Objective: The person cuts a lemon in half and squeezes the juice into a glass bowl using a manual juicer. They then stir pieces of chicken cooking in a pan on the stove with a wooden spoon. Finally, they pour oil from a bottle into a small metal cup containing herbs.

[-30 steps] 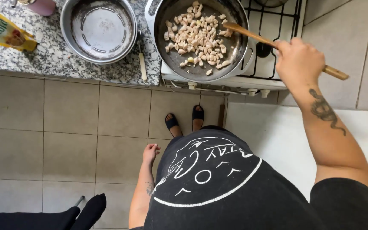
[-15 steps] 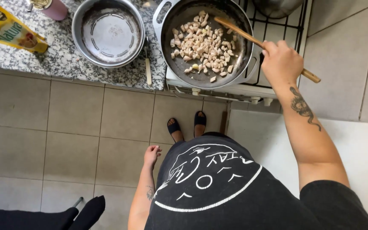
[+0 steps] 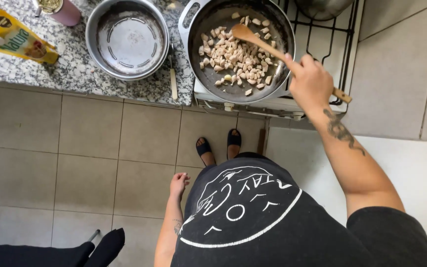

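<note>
Right hand (image 3: 311,81) clamped on wooden spoon (image 3: 273,49), bowl end resting among diced pale pieces (image 3: 235,62) in dark pan (image 3: 273,24) on stove (image 3: 339,39). Left hand (image 3: 179,184) hanging loose at side, grip slack, holding nothing. Empty steel pot (image 3: 127,38) on granite worktop (image 3: 75,74) beside pan.

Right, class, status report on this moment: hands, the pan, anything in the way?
Right hand gripping wooden spoon, tip in the diced pieces. Left hand hanging empty at the side. Pan on the stove; nothing blocking it.
</note>
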